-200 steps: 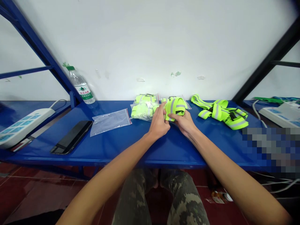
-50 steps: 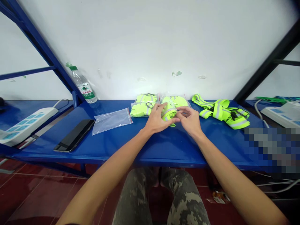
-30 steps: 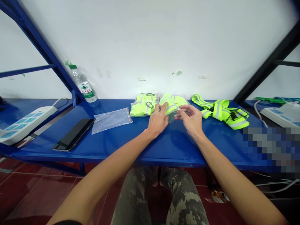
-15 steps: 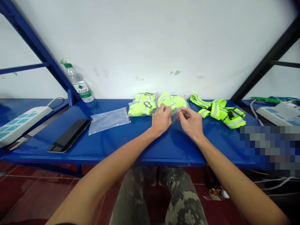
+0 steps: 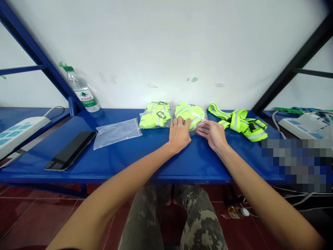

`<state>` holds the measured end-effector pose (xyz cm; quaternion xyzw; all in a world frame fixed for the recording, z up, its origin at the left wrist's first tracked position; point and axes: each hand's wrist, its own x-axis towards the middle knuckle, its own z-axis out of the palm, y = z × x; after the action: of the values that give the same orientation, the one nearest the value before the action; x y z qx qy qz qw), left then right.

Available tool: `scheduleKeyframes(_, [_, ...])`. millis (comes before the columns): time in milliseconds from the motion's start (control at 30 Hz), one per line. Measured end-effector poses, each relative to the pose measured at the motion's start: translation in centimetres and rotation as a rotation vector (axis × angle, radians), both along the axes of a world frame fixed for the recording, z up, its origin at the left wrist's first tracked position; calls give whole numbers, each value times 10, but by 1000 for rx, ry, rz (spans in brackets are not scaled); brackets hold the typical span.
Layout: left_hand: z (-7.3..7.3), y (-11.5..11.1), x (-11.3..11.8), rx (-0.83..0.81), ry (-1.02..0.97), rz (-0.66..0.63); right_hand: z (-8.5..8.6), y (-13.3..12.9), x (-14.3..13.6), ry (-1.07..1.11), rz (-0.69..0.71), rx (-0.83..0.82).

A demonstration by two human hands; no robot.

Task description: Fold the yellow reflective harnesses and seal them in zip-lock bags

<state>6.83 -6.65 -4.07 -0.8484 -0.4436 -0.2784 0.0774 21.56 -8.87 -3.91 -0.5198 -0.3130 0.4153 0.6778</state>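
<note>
A clear zip bag with a folded neon-yellow reflective strap (image 5: 191, 111) lies at the middle of the blue table. My left hand (image 5: 180, 133) is closed at its near left edge, with bent fingertips pressing on the plastic. At the near right corner is my right hand (image 5: 213, 134), its fingers stretched out and touching or close to the bag's edge. Just left lie filled bags of yellow strap (image 5: 155, 119), with a black buckle showing. A loose yellow strap with grey stripes (image 5: 239, 121) is heaped to the right of my right hand.
A flat clear zip bag (image 5: 117, 133) with a red-edged end lies left of the filled bags. Beyond it are a black phone (image 5: 70, 151) and a water bottle (image 5: 83, 91) against the wall. White power strips (image 5: 22, 130) flank the table, and blue frame bars rise at both sides.
My right hand has gone from pinching the bag's near edge to stretched fingers with the palm turned more into view. The yellow strap in the bag is less covered now. My view has shifted slightly.
</note>
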Motion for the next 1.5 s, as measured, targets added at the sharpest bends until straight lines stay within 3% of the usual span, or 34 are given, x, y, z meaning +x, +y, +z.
scheduleKeyframes(100, [1,3,7,-17,50,32,-2,0,-3,-14,13,30])
scheduleKeyframes(267, [6,8,11,-65,139,32,-11,6,-6,-85,-92,68])
scheduleKeyframes(433, [3,0,12,150,27,-155,-17,12,1,-125,-115,68])
scheduleKeyframes(533, [6,1,12,109,-63,-294,-19,12,9,-176,-79,51])
scheduleKeyframes(667, [22,20,12,28,-118,-301,-19,11,23,-461,-124,100])
scheduleKeyframes(767, [38,37,19,41,-37,-316,-16,7,29,-701,-195,178])
scheduleKeyframes(900, [53,42,34,20,150,-381,-9,2,28,-714,-123,264])
scheduleKeyframes(1067, [60,28,38,-6,239,-230,-5,2,25,-529,-101,323])
scheduleKeyframes(1300, [58,17,32,-64,51,96,-9,1,23,-436,-29,156])
scheduleKeyframes(1500, [68,29,26,-212,7,-42,-11,2,20,-519,119,238])
